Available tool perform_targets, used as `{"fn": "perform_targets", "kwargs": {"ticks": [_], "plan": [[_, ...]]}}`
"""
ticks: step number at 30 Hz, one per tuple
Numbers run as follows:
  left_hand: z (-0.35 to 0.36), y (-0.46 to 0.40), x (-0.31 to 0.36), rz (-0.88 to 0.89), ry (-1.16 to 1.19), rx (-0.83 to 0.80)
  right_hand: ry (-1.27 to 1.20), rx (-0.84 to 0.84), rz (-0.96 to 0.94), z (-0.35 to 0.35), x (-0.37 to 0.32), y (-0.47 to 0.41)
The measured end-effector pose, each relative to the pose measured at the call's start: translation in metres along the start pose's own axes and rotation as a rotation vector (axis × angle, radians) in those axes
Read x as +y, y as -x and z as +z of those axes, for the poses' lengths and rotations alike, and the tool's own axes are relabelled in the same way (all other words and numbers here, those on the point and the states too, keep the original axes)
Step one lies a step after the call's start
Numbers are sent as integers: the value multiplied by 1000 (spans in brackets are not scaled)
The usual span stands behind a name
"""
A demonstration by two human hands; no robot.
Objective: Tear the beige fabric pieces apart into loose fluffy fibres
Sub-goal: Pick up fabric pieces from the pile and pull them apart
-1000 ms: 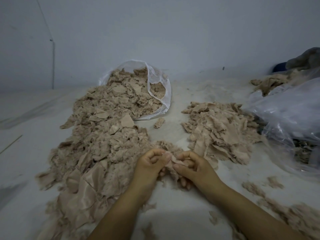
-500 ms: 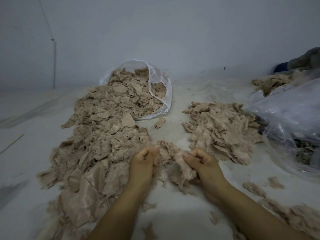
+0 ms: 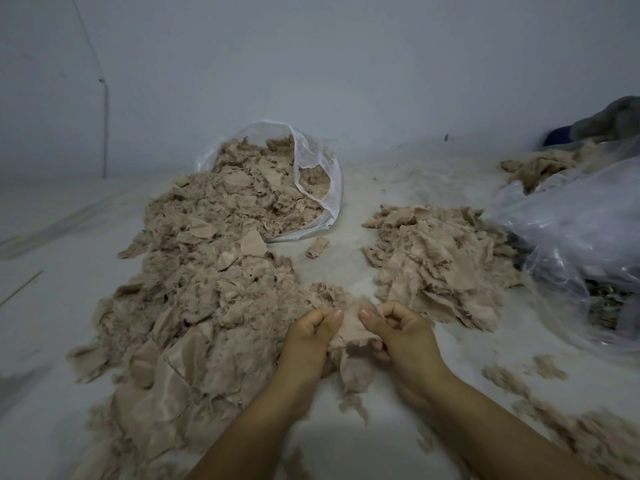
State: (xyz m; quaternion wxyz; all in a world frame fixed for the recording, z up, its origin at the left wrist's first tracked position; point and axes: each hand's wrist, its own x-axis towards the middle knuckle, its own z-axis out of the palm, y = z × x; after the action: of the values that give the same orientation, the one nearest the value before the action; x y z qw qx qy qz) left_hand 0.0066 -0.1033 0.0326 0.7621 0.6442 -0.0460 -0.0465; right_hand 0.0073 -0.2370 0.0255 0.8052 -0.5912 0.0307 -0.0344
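The left hand (image 3: pixel 313 329) and right hand (image 3: pixel 394 327) are pinching 1 beige fabric piece (image 3: pixel 349 336) with curled fingers, just in front of the big scrap heap (image 3: pixel 207 289). It is looking soft, light and frayed, so gripping close beside the tear line is probably working best.

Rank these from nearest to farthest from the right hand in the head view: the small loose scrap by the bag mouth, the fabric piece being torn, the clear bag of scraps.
1. Fabric piece: pinched in the right hand.
2. Small loose scrap: on the floor, ahead and slightly left.
3. Clear bag: farther back, by the wall.
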Motion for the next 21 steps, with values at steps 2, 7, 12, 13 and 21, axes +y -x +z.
{"fn": "perform_targets", "kwargs": {"ticks": [2,7,12,13,21], "plan": [[-5,-3,-3,-8,-58,14,-4,-4,15,-2,-1,-1],[-7,-3,-9,-70,-122,-137,45,7,-29,-4,-1,-2],[-17,-14,-7,-47,-45,127,-56,95,-13,-11,-10,-9],[-21,-15,-5,-39,-18,158,-67,89,-4,-14,-12,-10],[-5,-2,0,96,-97,13,18,-235,169,-4,-9,3]]}}
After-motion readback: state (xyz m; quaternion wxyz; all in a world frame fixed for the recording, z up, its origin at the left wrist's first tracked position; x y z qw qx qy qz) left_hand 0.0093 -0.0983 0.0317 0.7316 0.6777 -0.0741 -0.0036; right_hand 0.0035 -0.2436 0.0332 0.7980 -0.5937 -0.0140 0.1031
